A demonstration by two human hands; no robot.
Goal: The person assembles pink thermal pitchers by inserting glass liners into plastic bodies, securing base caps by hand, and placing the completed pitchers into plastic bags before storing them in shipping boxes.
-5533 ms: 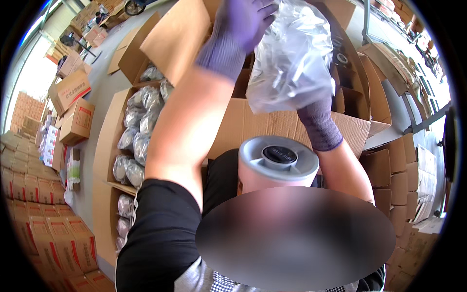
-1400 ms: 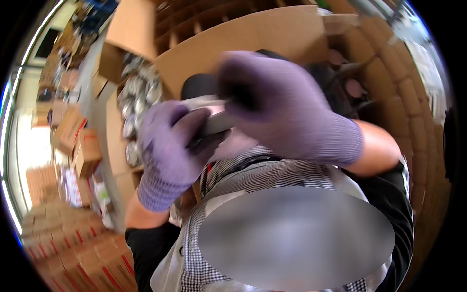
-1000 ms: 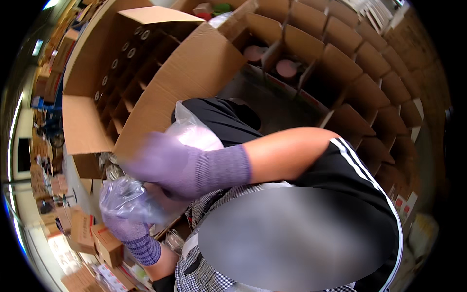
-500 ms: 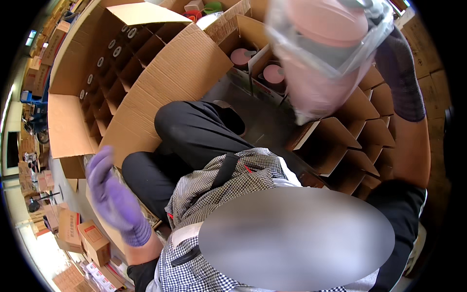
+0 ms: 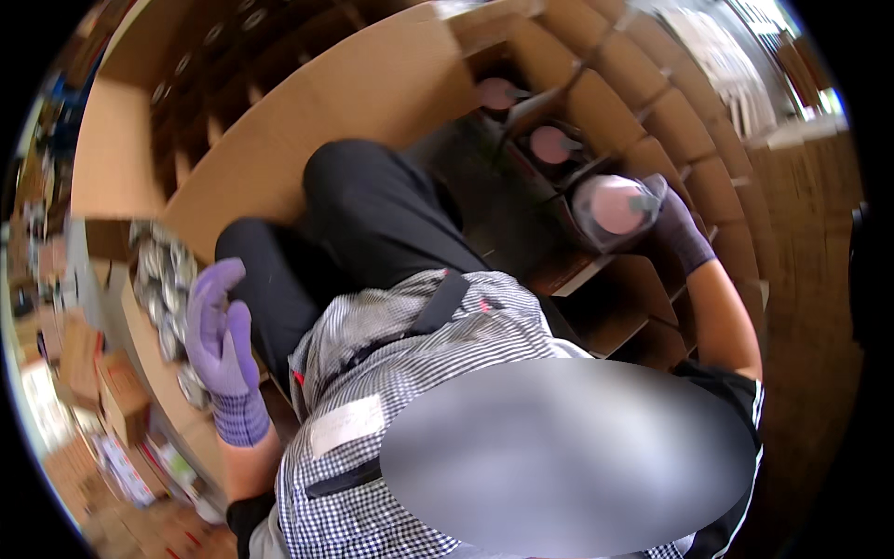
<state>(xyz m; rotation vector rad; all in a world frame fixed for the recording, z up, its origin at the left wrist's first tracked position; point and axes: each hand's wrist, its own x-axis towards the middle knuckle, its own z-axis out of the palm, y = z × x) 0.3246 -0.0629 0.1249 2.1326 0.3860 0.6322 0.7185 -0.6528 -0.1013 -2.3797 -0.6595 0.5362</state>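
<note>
My right hand (image 5: 682,226), in a purple glove, grips a pinkish cylinder wrapped in a clear plastic bag (image 5: 615,207) and holds it at a cell of the divided cardboard box (image 5: 708,158) on my right. Two more pink-topped cylinders (image 5: 555,144) sit in cells farther back. My left hand (image 5: 220,337), also in a purple glove, hangs at my left side with fingers apart and nothing in it, near an open carton of bagged cylinders (image 5: 168,289).
A large open cardboard box with dividers (image 5: 233,102) lies at the upper left, its flap (image 5: 363,102) across the middle. My black trousers (image 5: 372,224) and checked apron fill the centre. Small cartons (image 5: 102,391) are stacked on the floor at the lower left.
My right hand has carried the bagged cylinder down and away from the camera to the divider cells. My left hand has stayed low at my side, open.
</note>
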